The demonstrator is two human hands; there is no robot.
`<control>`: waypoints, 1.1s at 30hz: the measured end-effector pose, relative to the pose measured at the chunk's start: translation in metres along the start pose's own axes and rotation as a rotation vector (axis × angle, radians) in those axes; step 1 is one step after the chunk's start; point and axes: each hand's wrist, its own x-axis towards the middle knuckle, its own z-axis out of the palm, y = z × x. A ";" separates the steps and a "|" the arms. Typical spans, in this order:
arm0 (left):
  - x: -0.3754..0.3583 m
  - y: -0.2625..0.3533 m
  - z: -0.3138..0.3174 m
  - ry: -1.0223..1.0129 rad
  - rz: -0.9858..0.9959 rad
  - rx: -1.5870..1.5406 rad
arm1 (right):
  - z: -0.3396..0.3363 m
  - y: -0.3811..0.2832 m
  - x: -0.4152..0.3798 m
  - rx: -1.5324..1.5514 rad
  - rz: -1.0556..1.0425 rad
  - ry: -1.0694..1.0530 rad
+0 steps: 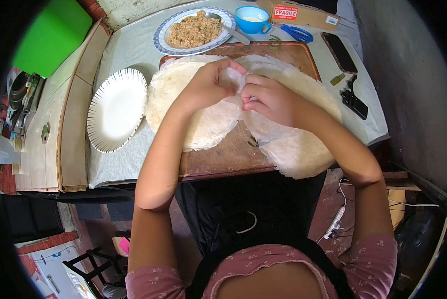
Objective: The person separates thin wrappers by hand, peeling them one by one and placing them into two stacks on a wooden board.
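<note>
Thin, pale, round spring roll wrappers lie in two overlapping spreads, a left one (203,127) and a right one (303,149), on a brown wooden board (213,162). My left hand (214,83) is over the top of the left spread, its thumb and fingers closed on a wrapper's edge. Right beside it, my right hand (271,102) has curled fingers pinching wrapper edge where the two spreads meet. The fingertips of both hands nearly touch, and a raised bit of whitish wrapper shows between them. How many layers they grip is hidden.
Behind the board stand a plate of minced filling (196,32) with a spoon (238,35), a blue cup (252,20), blue-handled scissors (297,33) and a cardboard box (303,14). A white paper plate (116,109) is left; a phone (339,52) and black clip-like object (354,102) lie right.
</note>
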 end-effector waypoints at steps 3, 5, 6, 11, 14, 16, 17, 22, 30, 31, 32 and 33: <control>0.000 -0.001 -0.001 -0.001 -0.003 -0.010 | -0.002 0.000 0.000 0.040 0.044 -0.030; 0.001 -0.004 -0.001 -0.010 0.026 -0.107 | -0.009 -0.008 -0.003 0.066 0.071 -0.053; 0.001 -0.007 -0.001 -0.015 0.039 -0.154 | -0.013 -0.012 -0.004 0.080 0.085 -0.064; 0.004 -0.019 -0.009 0.076 0.085 -0.171 | -0.044 -0.010 -0.029 -0.179 0.040 0.306; 0.004 -0.006 -0.004 0.157 -0.071 -0.131 | -0.061 -0.001 -0.055 -0.098 0.245 0.424; 0.003 0.002 0.001 0.178 -0.149 -0.111 | -0.058 0.012 -0.072 -0.060 0.462 0.465; 0.003 0.005 0.003 0.165 -0.174 -0.107 | -0.052 0.021 -0.078 -0.147 0.451 0.424; 0.006 -0.011 0.001 0.089 0.143 -0.199 | -0.025 0.027 -0.074 -0.330 0.410 0.428; 0.005 -0.008 -0.006 -0.018 -0.010 -0.242 | -0.024 0.027 -0.064 -0.021 0.363 0.585; 0.006 -0.009 -0.006 0.001 -0.029 -0.268 | -0.025 0.027 -0.063 -0.039 0.301 0.616; 0.004 -0.009 -0.007 0.022 -0.017 -0.259 | -0.026 0.028 -0.062 -0.056 0.236 0.645; 0.002 -0.004 -0.008 0.043 -0.005 -0.249 | -0.026 0.029 -0.062 0.021 0.266 0.622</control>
